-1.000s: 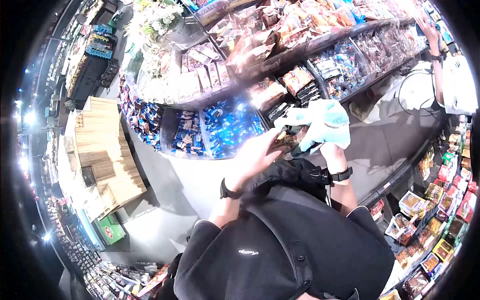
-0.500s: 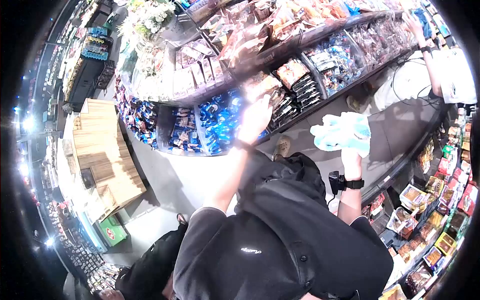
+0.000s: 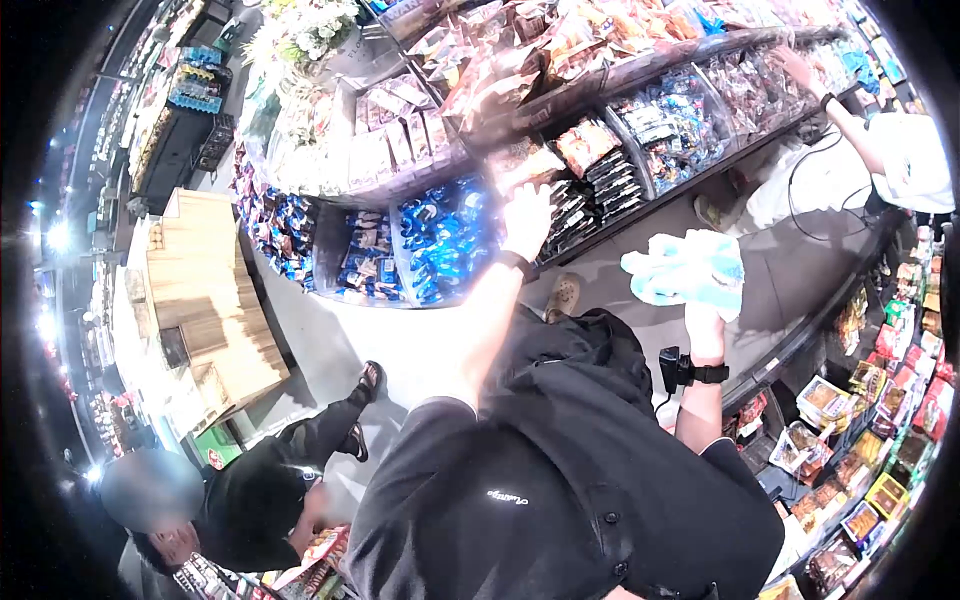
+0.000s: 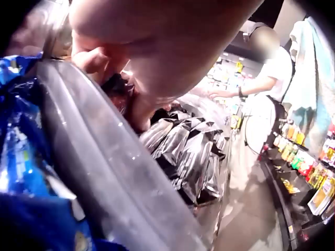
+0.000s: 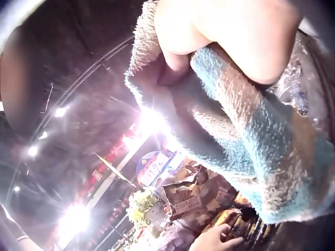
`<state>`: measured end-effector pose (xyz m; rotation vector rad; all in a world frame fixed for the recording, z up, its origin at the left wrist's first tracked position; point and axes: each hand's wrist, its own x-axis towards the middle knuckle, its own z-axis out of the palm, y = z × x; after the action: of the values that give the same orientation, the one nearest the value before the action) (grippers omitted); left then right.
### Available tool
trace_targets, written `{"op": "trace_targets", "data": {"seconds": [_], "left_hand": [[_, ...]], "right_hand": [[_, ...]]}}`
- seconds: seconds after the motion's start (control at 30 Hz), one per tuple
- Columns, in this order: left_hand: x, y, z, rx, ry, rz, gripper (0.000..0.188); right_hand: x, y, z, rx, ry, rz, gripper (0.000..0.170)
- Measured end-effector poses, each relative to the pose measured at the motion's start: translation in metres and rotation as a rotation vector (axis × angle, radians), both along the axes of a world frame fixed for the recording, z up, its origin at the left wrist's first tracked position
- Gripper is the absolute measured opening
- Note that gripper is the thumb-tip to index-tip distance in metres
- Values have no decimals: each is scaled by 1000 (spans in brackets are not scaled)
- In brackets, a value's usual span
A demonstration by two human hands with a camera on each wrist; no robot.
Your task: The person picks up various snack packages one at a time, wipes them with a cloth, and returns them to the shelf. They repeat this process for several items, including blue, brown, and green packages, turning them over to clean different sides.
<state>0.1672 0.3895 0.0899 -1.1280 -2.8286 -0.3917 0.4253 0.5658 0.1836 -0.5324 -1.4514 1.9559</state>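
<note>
My left hand (image 3: pixel 528 222) reaches down into the bin of snack packets. In the left wrist view its bent thumb and fingers close around a dark, reddish packet (image 4: pixel 119 90), mostly covered by the hand. Silvery-black packets (image 4: pixel 186 151) stand in a row just beside it, and a clear plastic divider (image 4: pixel 112 136) runs along the near side. My right hand (image 5: pixel 230 31) grips a fluffy blue-and-white cloth (image 3: pixel 685 270), held out over the aisle. Folds of the cloth hide much of that hand in the head view.
Blue-wrapped packets (image 3: pixel 440 240) fill the neighbouring bin. A person in white (image 3: pixel 905 160) reaches over the shelf at right; another in black (image 3: pixel 260 500) is at lower left. Packaged foods (image 3: pixel 860 450) line the right-hand shelf. A wooden counter (image 3: pixel 205 290) stands at left.
My left hand has moved forward from beside the cloth into the bin, taking the packet with it. The cloth has moved right with my right hand. A person in black has come into view.
</note>
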Motion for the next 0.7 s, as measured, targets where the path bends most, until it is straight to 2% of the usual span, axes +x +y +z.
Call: {"op": "trace_targets", "data": {"seconds": [0.27,0.37,0.53,0.6,0.7], "left_hand": [[-5,-4,-3,92,-106,-27,15],[-9,0,-19,99,-93,-38,12],[7,1,-3,130,-103,6,12],[14,-13,12,205,-115,37,14],[24,-70,48,505,-148,207,15]], "right_hand": [[14,7,-34,-206,124,55,49],[10,4,-27,-241,116,70,50],[-3,-5,-11,-372,150,159,51],[-11,-8,-4,-480,181,219,51],[-27,-16,10,-706,235,350,52]]}}
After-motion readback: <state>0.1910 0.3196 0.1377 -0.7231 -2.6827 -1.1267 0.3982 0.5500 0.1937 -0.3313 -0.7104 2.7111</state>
